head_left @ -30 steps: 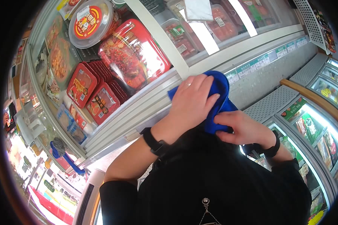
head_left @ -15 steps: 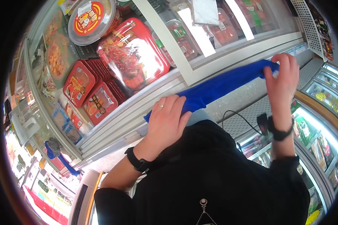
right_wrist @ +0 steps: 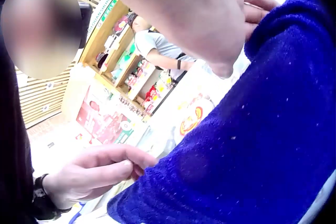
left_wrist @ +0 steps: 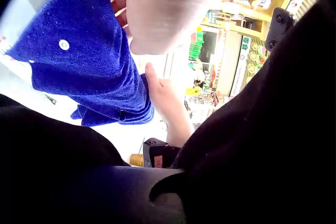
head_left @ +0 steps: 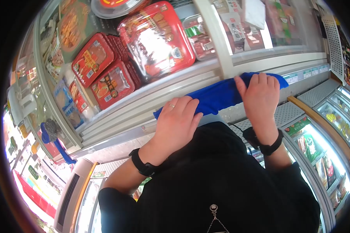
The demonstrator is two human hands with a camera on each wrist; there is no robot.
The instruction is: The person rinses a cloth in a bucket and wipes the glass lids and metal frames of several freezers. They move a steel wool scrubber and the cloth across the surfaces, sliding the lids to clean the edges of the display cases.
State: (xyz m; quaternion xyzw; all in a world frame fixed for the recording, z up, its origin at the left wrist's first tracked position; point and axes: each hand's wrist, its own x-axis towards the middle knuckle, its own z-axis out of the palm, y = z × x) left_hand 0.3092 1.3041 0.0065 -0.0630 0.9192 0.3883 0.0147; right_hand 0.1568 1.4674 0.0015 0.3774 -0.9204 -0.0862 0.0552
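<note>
A blue cloth [head_left: 217, 95] lies stretched along the front edge of the freezer case [head_left: 175, 87]. In the head view my left hand [head_left: 177, 120] rests on the cloth's left end, its fingers extended over it and a ring on one finger. Nearer the right end, my right hand [head_left: 261, 97] presses on the cloth with fingers forward and thumb spread. The left wrist view shows the cloth [left_wrist: 84, 50] hanging in folds, with a small round white spot on it. In the right wrist view the left hand's fingertips [right_wrist: 139, 155] touch the cloth's edge.
Behind the sliding glass are red trays [head_left: 159, 42] of packed food and a stack of smaller red packs [head_left: 93, 58]. Glass-topped freezers [head_left: 319, 147] stand at the right. A blue-handled brush [head_left: 50, 130] hangs at the left. Another person [right_wrist: 157, 48] stands beyond the counter.
The cloth was bunched under both hands, then drawn out lengthwise to the right. Since then my right hand has come down and inward onto it; the left hand stays on the left end.
</note>
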